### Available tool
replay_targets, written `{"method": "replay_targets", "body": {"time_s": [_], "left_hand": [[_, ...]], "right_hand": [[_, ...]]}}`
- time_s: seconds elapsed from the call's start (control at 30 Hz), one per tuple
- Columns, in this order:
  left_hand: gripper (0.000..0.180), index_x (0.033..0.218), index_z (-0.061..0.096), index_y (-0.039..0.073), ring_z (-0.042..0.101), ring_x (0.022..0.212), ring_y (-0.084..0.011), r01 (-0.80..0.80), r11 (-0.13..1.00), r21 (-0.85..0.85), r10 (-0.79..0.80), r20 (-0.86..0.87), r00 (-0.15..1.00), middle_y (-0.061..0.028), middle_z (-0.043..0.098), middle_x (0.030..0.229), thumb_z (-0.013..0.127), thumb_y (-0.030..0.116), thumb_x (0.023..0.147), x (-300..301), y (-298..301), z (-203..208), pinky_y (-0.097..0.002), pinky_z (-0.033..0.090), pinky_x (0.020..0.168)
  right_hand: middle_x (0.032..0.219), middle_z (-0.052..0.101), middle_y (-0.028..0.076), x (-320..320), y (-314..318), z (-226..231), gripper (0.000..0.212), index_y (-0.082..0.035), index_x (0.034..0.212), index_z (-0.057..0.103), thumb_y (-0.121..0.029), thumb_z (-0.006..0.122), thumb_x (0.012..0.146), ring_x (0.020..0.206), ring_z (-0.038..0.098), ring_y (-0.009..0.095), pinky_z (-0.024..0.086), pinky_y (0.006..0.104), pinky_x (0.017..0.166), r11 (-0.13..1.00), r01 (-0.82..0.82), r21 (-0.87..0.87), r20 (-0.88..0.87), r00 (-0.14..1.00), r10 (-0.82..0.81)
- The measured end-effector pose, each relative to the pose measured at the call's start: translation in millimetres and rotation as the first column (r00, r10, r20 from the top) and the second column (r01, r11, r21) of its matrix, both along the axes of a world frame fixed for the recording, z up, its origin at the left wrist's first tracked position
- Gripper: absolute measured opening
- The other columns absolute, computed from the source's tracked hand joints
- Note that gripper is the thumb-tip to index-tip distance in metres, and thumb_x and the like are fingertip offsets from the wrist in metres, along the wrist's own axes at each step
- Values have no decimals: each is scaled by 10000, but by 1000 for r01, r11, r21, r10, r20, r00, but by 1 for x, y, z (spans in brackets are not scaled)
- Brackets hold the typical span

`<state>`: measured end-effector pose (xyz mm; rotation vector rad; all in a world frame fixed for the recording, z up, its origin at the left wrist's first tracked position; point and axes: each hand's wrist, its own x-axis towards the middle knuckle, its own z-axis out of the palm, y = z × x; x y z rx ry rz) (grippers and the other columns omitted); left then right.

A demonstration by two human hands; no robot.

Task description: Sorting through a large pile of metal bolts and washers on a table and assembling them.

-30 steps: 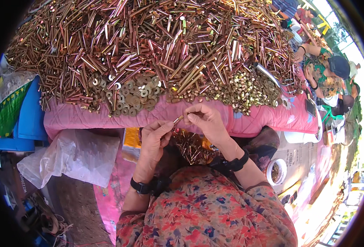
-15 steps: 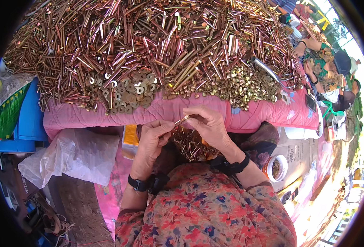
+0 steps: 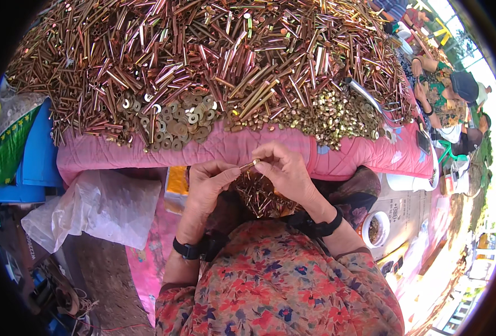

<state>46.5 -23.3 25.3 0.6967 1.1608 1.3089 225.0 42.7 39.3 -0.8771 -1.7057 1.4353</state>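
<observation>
Brass-coloured metal glints at the tip of a slim piece [image 3: 247, 167] held just off the near edge of the pink quilt [image 3: 225, 150]. The left hand [image 3: 207, 182] has its grip pinched on one end; the right hand [image 3: 281, 172] has its grip around the bright tip [image 3: 256, 162] at the other, so neither is released. This piece seems partway worked; whether the tip is fully seated is too small to tell. Below the quilt's near edge, a heap of metal pieces [image 3: 262, 197] sits between the knees, possibly finished ones, though I cannot confirm that. Along the quilt's near edge lie loose washers [image 3: 172, 123], mostly left of centre, and small nuts [image 3: 329, 120], right of centre. Behind them, copper-toned tubes [image 3: 203, 61] spread thickly across the quilt's far part, so much appears left to handle.
</observation>
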Motion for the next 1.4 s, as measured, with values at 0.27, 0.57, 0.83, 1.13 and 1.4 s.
{"method": "replay_targets", "body": {"time_s": [0.27, 0.57, 0.83, 1.13, 1.4], "left_hand": [[126, 817, 694, 14, 484, 528, -35, 27, 997, 76, -16, -147, 989, 4, 632, 663, 725, 123, 763, 2, -3, -4, -180, 365, 492], [130, 832, 698, 18, 503, 545, -33, 80, 994, 71, -75, -77, 994, -6, 642, 674, 729, 124, 764, -8, -2, -3, -175, 374, 498], [129, 828, 697, 16, 492, 538, -31, 88, 994, 68, -85, -52, 995, -1, 636, 667, 734, 119, 759, -6, -3, -6, -174, 364, 492], [119, 820, 696, 5, 460, 517, -32, 81, 996, 27, -81, -5, 997, 8, 610, 633, 725, 102, 759, 0, -1, -4, -177, 327, 473], [98, 799, 651, -41, 372, 428, -31, 46, 998, -51, -47, -23, 999, 1, 525, 562, 679, 40, 749, 2, 3, -15, -177, 217, 390]], "right_hand": [[746, 575, 13, 2, 0, -5, 83, 18, 934, 589, -32, 582, 868, 672, 536, 56, 442, 214, 582, 1000, -22, -18, 92, 995, 24], [727, 566, 31, 8, -1, 14, 169, 8, 906, 556, -161, 562, 910, 652, 534, 70, 427, 208, 562, 963, -131, -233, 114, 980, 161], [758, 601, 61, 8, 4, 1, 408, -6, 861, 566, -385, 448, 955, 653, 559, 96, 433, 250, 537, 857, -198, 477, 350, 937, 22], [642, 552, 89, 11, 1, -2, 146, -38, 809, 595, -166, 666, 810, 539, 544, 228, 414, 323, 507, 989, -54, -138, 328, 940, 97], [668, 573, 137, 12, -1, -17, 216, -25, 875, 559, -225, 633, 846, 609, 576, 296, 441, 365, 545, 947, -30, 319, 135, 991, -14]]}}
